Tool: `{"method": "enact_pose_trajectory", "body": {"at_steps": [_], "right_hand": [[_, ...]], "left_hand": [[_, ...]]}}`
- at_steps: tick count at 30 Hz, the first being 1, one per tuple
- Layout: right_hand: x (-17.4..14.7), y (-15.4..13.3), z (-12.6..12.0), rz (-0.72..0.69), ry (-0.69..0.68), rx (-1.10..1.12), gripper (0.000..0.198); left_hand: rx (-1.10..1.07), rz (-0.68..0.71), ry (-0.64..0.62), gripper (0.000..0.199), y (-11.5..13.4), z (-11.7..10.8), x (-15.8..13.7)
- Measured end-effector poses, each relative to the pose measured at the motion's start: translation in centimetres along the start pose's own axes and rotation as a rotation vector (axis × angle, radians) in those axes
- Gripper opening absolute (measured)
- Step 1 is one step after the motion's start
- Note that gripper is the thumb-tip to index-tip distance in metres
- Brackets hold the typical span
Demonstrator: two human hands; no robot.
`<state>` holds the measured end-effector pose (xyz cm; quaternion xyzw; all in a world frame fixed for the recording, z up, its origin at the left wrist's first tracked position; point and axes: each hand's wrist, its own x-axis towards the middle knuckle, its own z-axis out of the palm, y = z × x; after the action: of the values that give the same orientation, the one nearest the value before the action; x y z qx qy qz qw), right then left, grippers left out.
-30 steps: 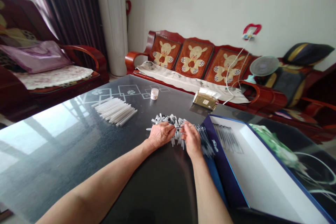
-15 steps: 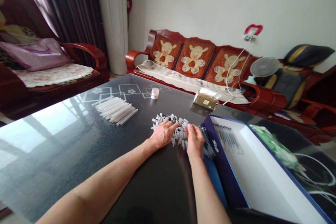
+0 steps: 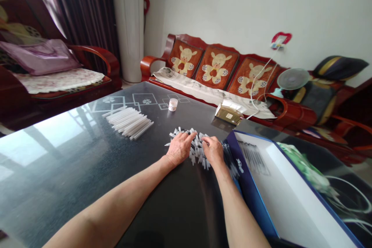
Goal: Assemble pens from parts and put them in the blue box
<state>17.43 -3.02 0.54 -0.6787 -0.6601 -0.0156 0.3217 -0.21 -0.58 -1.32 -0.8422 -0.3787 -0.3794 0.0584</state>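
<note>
A loose pile of small white and black plastic pieces [image 3: 200, 154], shaped like pen caps, lies on the dark glossy table. My left hand [image 3: 180, 148] rests over the pile's left side, its fingers stretched forward across the pieces. At the right side is my right hand [image 3: 213, 150], with bent fingers and the thumb drawn close together; whatever lies between the fingertips is too small to make out. Thin dark rods [image 3: 231, 161], like pen refills, lie between the right hand and an open blue box [image 3: 243, 176]. Farther left, white tubes [image 3: 128, 122] are stacked side by side.
More thin rods [image 3: 254, 157] lie inside the box. Behind the pile stand a small white jar [image 3: 173, 104] and a gold tissue pack [image 3: 228, 113]. A green plastic bag [image 3: 305, 166] and white cable [image 3: 357, 186] lie right of the box. A wooden sofa [image 3: 151, 63] borders the table.
My right hand has shifted slightly over the pile, its fingertips now lower among the pieces. My left hand stays on the left side. The view has tilted slightly.
</note>
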Motion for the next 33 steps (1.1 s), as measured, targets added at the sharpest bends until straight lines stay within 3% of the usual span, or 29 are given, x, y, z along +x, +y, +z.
{"method": "enact_pose_trajectory", "body": {"at_steps": [5, 10, 13, 17, 20, 24, 33], "right_hand": [[1.7, 0.3, -0.5, -0.108, -0.182, -0.153, 0.032], [2.4, 0.4, -1.1, -0.089, -0.216, -0.017, 0.019], [2.0, 0.0, -1.7, 0.091, -0.176, 0.319, 0.013], [0.2, -1.2, -2.3, 0.441, -0.224, 0.998, 0.031], [-1.5, -2.0, -1.8, 0.551, -0.195, 1.248, 0.039], [-3.0, -2.3, -0.4, 0.547, -0.121, 1.275, 0.035], [-3.6, -1.5, 0.8, 0.433, 0.053, 1.082, 0.031]], "left_hand": [[-0.025, -0.002, -0.012, 0.040, -0.2, 0.1, -0.1], [-0.028, -0.006, -0.018, 0.039, -0.1, -0.1, -0.1], [-0.059, -0.002, -0.013, 0.038, 0.0, -0.1, 0.0], [-0.170, -0.005, 0.010, 0.030, 0.2, -0.1, 0.0], [-0.215, 0.014, 0.009, 0.025, 0.3, -0.1, 0.0], [-0.206, 0.075, -0.021, 0.026, 0.4, -0.3, -0.1], [-0.192, 0.089, -0.060, 0.027, 0.6, -0.5, 0.0]]}}
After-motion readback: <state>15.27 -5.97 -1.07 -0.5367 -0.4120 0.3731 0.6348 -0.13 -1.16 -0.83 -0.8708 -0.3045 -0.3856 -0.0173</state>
